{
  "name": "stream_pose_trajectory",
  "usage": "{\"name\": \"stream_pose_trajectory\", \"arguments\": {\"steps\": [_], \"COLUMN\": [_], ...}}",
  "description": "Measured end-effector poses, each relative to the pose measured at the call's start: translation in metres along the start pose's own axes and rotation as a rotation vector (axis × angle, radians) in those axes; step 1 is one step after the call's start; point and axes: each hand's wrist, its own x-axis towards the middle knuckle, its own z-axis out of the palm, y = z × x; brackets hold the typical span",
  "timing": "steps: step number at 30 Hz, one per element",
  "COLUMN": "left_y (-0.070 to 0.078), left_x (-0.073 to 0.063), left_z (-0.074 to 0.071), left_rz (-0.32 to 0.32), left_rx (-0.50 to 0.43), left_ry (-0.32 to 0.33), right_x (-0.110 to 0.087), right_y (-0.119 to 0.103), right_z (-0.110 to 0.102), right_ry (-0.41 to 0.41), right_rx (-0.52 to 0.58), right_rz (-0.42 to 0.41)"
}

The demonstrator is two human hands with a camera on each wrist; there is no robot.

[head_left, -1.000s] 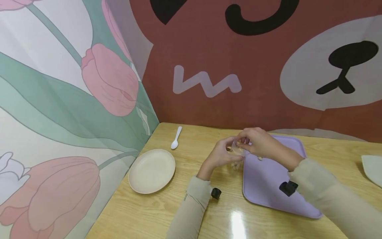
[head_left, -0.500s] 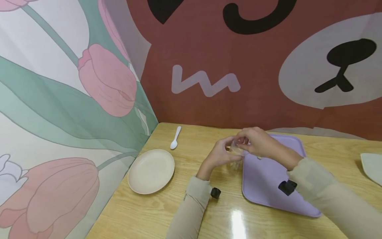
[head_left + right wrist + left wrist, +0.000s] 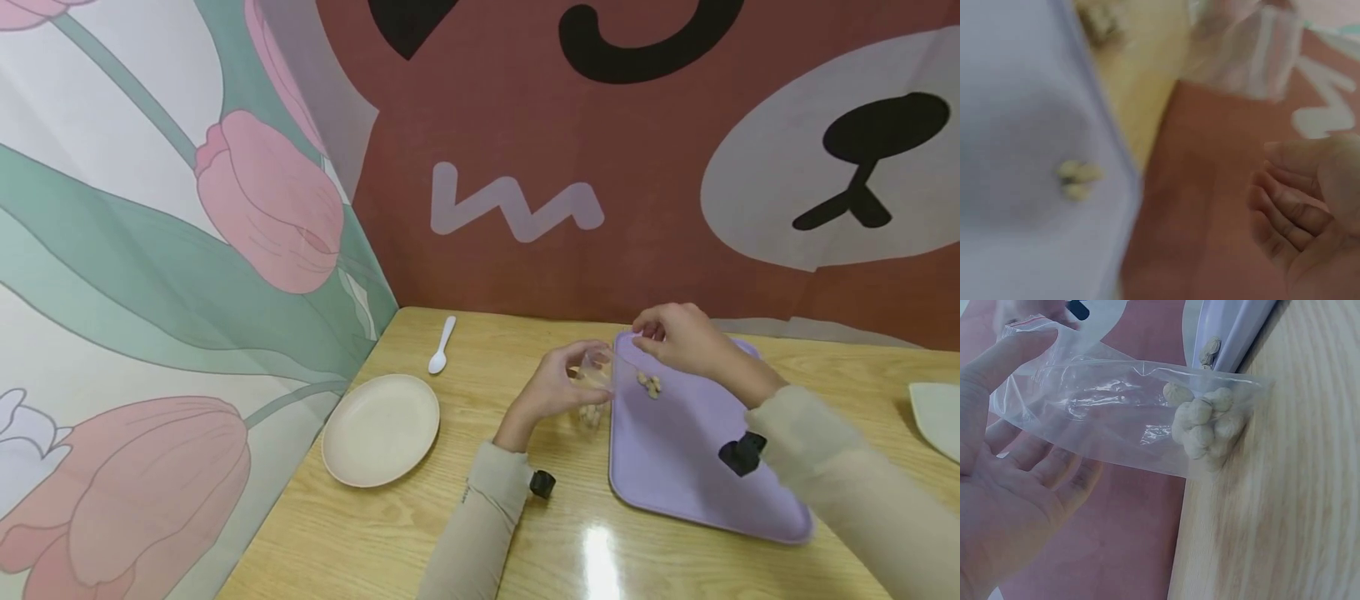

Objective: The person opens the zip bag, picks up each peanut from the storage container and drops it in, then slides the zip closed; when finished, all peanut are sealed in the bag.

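One clear bag | left hand pinching its top | bagged nuts below fingers | right hand relaxed

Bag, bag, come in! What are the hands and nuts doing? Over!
Left hand holding bag, nuts inside. Right hand near far edge of tray, fingers look empty. Loose nuts on tray. Nothing seen in the way.

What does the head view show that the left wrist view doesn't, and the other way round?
Only the head view: a white spoon, a beige plate and part of a pale dish at the right edge.
Only the left wrist view: a red line on the zip bag.
Both: the left hand, that bag, the lilac tray and beige nut-like pieces.
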Motion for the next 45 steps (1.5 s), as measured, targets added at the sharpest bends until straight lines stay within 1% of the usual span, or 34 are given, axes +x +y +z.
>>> {"name": "stream_pose_trajectory", "arguments": {"steps": [2, 6, 10, 16, 20, 25, 32, 35, 38, 41, 45], "left_y": [0.000, -0.001, -0.002, -0.002, -0.002, -0.002, -0.002, -0.002, -0.002, -0.002, -0.001], "left_x": [0.000, 0.000, 0.000, -0.001, -0.001, 0.000, 0.000, 0.000, 0.000, 0.000, -0.001], "left_z": [0.000, 0.000, 0.001, 0.000, 0.000, 0.000, 0.000, 0.000, 0.000, 0.001, 0.000], "left_rz": [-0.004, -0.010, -0.005, -0.005, 0.001, 0.004, -0.003, -0.005, -0.002, -0.001, -0.008], "left_rx": [0.001, -0.001, -0.010, -0.011, -0.006, -0.008, -0.008, -0.006, -0.013, -0.024, -0.020], "left_ry": [0.003, 0.010, 0.014, 0.015, 0.014, 0.013, 0.010, 0.010, 0.011, 0.011, 0.009], "right_x": [-0.002, -0.008, -0.015, -0.024, -0.027, -0.028, -0.028, -0.028, -0.028, -0.026, -0.019], "right_y": [0.012, 0.035, 0.048, 0.052, 0.051, 0.050, 0.051, 0.051, 0.051, 0.048, 0.032], "right_z": [0.007, 0.028, 0.049, 0.070, 0.076, 0.081, 0.085, 0.085, 0.081, 0.070, 0.043], "right_ry": [-0.005, -0.023, -0.040, -0.022, -0.001, -0.015, -0.036, -0.042, -0.031, -0.023, -0.016], "right_rx": [-0.011, -0.038, -0.046, -0.057, -0.093, -0.111, -0.101, -0.091, -0.086, -0.079, -0.069], "right_rz": [0.035, 0.082, 0.127, 0.137, 0.142, 0.143, 0.152, 0.140, 0.115, 0.103, 0.102]}}
